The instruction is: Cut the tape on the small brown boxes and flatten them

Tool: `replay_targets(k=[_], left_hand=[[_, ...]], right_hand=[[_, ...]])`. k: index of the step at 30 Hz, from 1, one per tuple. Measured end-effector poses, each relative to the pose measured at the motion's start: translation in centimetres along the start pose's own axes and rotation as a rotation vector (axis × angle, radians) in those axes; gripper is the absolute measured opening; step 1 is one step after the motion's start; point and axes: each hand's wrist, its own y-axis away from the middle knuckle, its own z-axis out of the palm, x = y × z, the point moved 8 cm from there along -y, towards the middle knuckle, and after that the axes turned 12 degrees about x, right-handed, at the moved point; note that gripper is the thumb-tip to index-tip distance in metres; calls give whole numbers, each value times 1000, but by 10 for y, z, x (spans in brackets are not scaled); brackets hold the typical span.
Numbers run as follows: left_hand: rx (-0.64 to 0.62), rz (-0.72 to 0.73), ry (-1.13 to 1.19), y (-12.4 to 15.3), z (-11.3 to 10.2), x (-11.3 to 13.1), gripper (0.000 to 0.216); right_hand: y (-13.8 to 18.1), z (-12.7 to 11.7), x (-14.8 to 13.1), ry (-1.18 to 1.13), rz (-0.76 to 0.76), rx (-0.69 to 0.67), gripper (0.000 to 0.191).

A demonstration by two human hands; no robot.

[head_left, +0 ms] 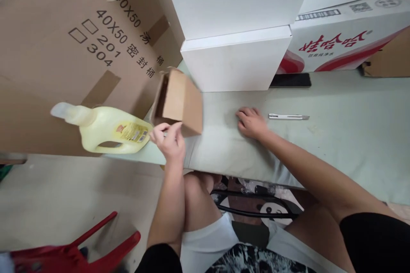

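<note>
Item in hand: small cardboard box (181,102), tilted on edge on the counter (336,145), its open mouth facing left. The left hand (169,140) has its grip pinched on the box's lower near edge, thumb against fingertips. The box is judged light, with thin walls that would dent under a hard squeeze. A hold across two opposite walls would be steadier than the edge.

A yellow plastic bottle (109,130) lies on its side just left of the box, base toward it. It is judged heavier and smooth-skinned, best taken by its moulded handle.

The right hand (251,123) rests on the counter to the right of the box, fingers loosely curled, gripping nothing. A utility knife (288,116) lies further right.

Not determinable: the box's interior, whether the fingertips also touch the bottle, and the bottle's cap, which is blurred. The large carton (64,51) behind and left of the box is cut off by the frame.
</note>
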Motion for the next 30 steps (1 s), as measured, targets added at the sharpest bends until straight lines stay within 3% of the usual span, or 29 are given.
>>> replay_targets(k=[4, 8, 10, 12, 14, 16, 19, 21, 25, 30], left_hand=[[-77, 153, 245, 8, 0, 78, 23], [-260, 200, 610, 7, 10, 153, 37], [-323, 171, 914, 1, 10, 176, 38], [-279, 102, 1048, -13, 15, 180, 35], [-257, -30, 1014, -24, 37, 168, 27], [-385, -81, 943, -25, 73, 162, 15], [-555, -206, 839, -14, 123, 147, 42], [-646, -284, 817, -2, 145, 140, 56], [-836, -318, 868, 19, 155, 139, 61], [-974, -276, 833, 31, 136, 138, 54]], right_hand=[[3, -39, 0, -111, 25, 153, 41], [24, -122, 2, -389, -11, 529, 43], [35, -153, 3, -421, -46, 619, 45], [41, -171, 3, -385, -94, 620, 44], [42, -176, 3, -352, -136, 577, 38], [40, -171, -1, -353, -172, 501, 30], [38, -153, -18, -384, -236, 355, 25], [41, -141, -31, -376, -275, 278, 27], [50, -126, -47, -318, -323, 198, 27], [57, -124, -58, -310, -359, 149, 31]])
